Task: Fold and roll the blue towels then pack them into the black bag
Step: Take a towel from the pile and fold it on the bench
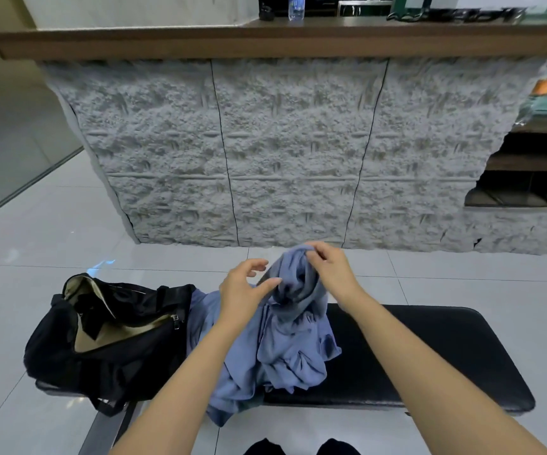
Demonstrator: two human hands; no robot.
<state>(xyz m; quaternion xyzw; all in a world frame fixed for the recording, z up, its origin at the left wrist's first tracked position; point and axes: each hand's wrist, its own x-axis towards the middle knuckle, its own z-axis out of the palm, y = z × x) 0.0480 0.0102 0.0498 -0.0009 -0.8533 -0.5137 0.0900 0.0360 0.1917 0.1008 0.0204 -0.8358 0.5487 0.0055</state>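
Pale grey floor tiles [68, 224] run up to a rough, stone-faced wall [298, 142] capped by a brown wooden ledge [167, 41], where one clear water bottle [296, 8] with a blue label stands. In front of it is one long table [430, 349] with a black padded top, seen from above by the person in front of it.

The blue towels [292, 349] are a soft, dusty grey-blue, thin and heavily creased. They lie in one loose, unfolded heap on the middle of the table, and the heap's near edge hangs over the front. One part of the cloth is lifted above the heap into a drooping, twisted peak with deep dark folds. How many towels make up the heap cannot be told, because the layers run into one another.

One black bag [101, 362] sits on the left end of the table, touching the left edge of the heap. Its top gapes open and shows a tan lining and black straps.

Two bare hands are over the cloth. The right hand [334, 270] holds the top of the raised peak, its fingers [315, 254] curled and pinching the cloth. The left hand [242, 290] hovers just left of the peak with its fingers [255, 264] spread, loosely bent and grasping nothing; the tip of its thumb lies at the edge of the hanging fabric, and whether it touches cannot be told
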